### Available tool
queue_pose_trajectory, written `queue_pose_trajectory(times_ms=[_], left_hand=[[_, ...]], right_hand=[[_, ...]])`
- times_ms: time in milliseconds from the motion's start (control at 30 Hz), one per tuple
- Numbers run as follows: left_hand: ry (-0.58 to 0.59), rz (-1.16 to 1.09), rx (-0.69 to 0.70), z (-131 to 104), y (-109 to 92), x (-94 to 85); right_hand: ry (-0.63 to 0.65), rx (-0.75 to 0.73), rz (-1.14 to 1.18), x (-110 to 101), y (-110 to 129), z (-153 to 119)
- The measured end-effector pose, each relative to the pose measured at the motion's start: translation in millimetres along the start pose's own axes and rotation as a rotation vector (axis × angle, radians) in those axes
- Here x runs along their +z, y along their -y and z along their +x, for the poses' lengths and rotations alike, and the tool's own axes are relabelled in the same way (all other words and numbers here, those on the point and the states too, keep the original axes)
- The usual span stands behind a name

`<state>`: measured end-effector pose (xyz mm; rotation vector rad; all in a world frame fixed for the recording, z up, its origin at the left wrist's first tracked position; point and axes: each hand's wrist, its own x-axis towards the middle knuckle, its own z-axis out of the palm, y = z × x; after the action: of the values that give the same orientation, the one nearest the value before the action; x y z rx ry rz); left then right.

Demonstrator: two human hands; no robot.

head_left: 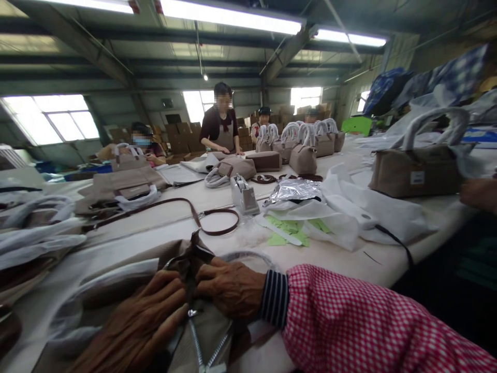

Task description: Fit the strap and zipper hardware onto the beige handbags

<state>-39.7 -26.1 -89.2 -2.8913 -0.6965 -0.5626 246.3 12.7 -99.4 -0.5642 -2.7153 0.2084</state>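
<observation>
A taupe bag (pixel 205 336) lies in front of me with its zipper partly open, the silver teeth spread in a V below the slider. My left hand (pixel 135 321) rests flat along the bag's left side, fingers stretched toward the zipper. My right hand (pixel 231 287) is at the zipper's upper part, its fingers curled into the dark fabric fold, fingertips hidden. White-wrapped handles curve to the left and behind the right wrist. A brown strap (pixel 194 212) loops on the table just beyond the bag.
On the white table (pixel 151 228) are a tape dispenser (pixel 244 196), green paper pieces (pixel 287 230) and plastic wrapping. Finished-looking bags (pixel 305 158) stand behind; another bag (pixel 415 171) stands right. A person (pixel 219 124) works across the table; others sit farther back.
</observation>
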Motion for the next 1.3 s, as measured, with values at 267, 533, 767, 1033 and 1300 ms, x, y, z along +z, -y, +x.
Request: queue_pose_trajectory(times_ms=[267,533,767,1033,1300], left_hand=[[-0.127,-0.038,-0.013,18,-20,-2.2],[-0.080,-0.180,-0.073,41,-32,-21.3],[-0.009,-0.273,-0.203,31,-27,-8.6],[0.039,-0.387,-0.321,36,-30,-13.2],[-0.034,-0.289,-0.266,34,-33,-13.3]], right_hand=[[-0.162,0.456,-0.194,-73,1,-71],[0.236,0.632,-0.622,-66,-27,-115],[0.231,0.572,-0.637,-67,-37,-116],[-0.016,0.728,-0.423,-68,-45,-128],[-0.369,0.677,-0.040,-85,-44,-129]])
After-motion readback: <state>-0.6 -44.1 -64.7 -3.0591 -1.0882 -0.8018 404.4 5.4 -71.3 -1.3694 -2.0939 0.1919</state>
